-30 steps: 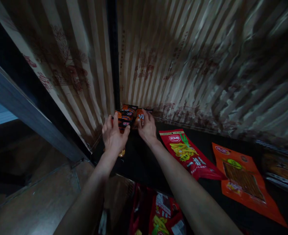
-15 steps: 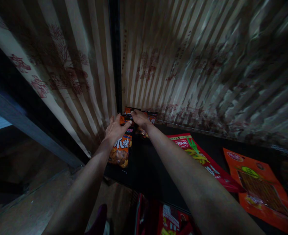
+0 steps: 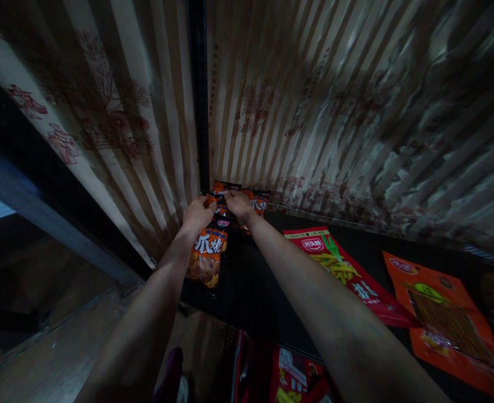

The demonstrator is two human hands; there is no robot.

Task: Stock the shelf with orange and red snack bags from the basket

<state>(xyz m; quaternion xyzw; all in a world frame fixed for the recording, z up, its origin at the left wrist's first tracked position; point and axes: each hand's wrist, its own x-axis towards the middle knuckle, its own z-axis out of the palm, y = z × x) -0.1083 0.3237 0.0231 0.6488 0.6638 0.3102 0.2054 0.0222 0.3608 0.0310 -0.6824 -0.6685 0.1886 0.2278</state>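
Both my hands reach into the back left corner of a dark shelf, among small orange-and-black snack packets. My left hand (image 3: 199,214) is closed on the upper edge of a snack packet (image 3: 211,202). Beside it, my right hand (image 3: 238,205) also has its fingers closed at the same packet's top; its fingertips are partly hidden. Another orange packet (image 3: 207,254) with white lettering lies flat in front of my left hand. Behind my right hand, a further orange packet (image 3: 259,202) leans near the curtain.
A red snack bag (image 3: 333,260) lies right of my right forearm, overlapping an orange bag (image 3: 444,313) of brown strips. The black shelf (image 3: 251,291) meets a dark post (image 3: 199,101) and pleated curtains (image 3: 272,112). Below the shelf's front edge are more red bags (image 3: 289,375).
My left hand's fingers have closed from a spread pose onto the packet. My right hand stays nearly in place. More of the flat front packet shows now.
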